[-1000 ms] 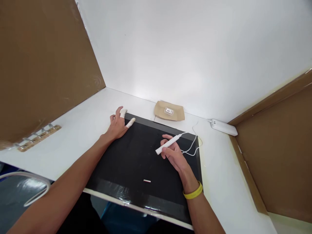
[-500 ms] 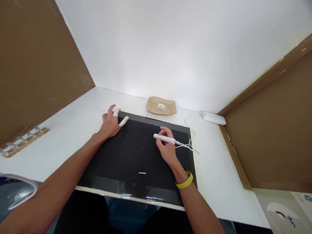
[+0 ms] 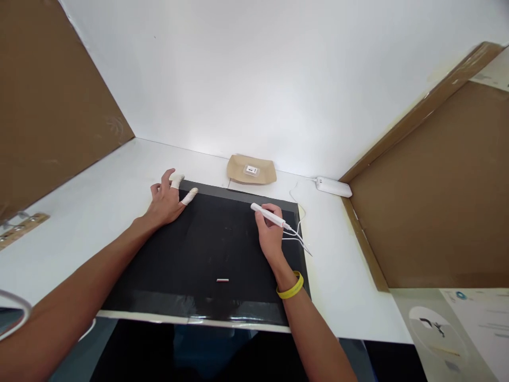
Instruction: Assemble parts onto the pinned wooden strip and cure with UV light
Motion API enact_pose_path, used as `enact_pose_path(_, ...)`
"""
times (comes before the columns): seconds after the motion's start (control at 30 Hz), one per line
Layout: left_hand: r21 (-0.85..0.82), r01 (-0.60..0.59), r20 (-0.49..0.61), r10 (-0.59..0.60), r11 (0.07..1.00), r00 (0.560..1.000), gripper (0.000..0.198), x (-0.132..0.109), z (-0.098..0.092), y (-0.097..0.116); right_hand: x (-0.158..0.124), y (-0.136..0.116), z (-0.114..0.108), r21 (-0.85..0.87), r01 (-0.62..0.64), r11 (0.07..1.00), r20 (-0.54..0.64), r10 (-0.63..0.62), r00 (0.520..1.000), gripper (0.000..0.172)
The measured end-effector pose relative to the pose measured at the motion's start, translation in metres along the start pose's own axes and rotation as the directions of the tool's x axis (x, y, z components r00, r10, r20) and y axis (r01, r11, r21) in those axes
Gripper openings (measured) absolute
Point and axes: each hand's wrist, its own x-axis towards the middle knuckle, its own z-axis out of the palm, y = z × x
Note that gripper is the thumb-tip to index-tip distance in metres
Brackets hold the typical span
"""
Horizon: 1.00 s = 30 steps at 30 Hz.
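Note:
In my right hand [image 3: 272, 233] is a white pen-shaped device [image 3: 268, 216], gripped between thumb and fingers and held over the right part of the black mat [image 3: 199, 249]. A white cable [image 3: 299, 240] runs from its right end. My left hand [image 3: 167, 199] rests at the mat's far left corner with fingers spread and nothing in them. White finger cots [image 3: 190, 197] cover its thumb and a finger. Nearer the front of the mat lies a small thin white-and-red piece [image 3: 222, 280], apart from both hands; its kind is too small to tell.
Behind the mat stands a brown paper tray [image 3: 234, 172] holding a small clear case with a label [image 3: 251, 170]. A white power bank [image 3: 333, 187] lies at the right, cable plugged in. Brown panels flank the table, and a wooden strip with metal fittings [image 3: 24, 229] sits at the left.
The view has shifted, so most things appear further left. My right hand has moved slightly away from me with the white device, which is now tilted more. My left hand stays at the mat's corner.

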Motion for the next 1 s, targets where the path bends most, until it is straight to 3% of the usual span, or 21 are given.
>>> enact_pose_path(0.23,-0.012,0.022,0.016,-0.022,1.0,1.0,0.075,0.001,0.0,0.002,-0.003,-0.001,-0.002,0.243,-0.147,0.959,-0.143,0.185,0.972,0.041)
enact_pose_path(0.53,-0.065,0.024,0.015,-0.023,0.998,1.0,0.071,0.004,0.002,-0.002,-0.026,0.009,-0.015,0.554,-0.184,0.812,-0.208,0.35,0.913,0.036)
enact_pose_path(0.7,-0.076,0.009,0.039,-0.006,0.997,0.999,0.074,0.006,0.001,-0.003,-0.035,0.003,-0.019,0.642,-0.171,0.747,-0.175,0.36,0.916,0.027)
enact_pose_path(1.0,-0.087,-0.001,0.033,0.004,0.996,0.999,0.075,0.007,0.002,-0.004,-0.054,-0.007,-0.013,0.671,-0.133,0.73,-0.135,0.295,0.946,0.041)
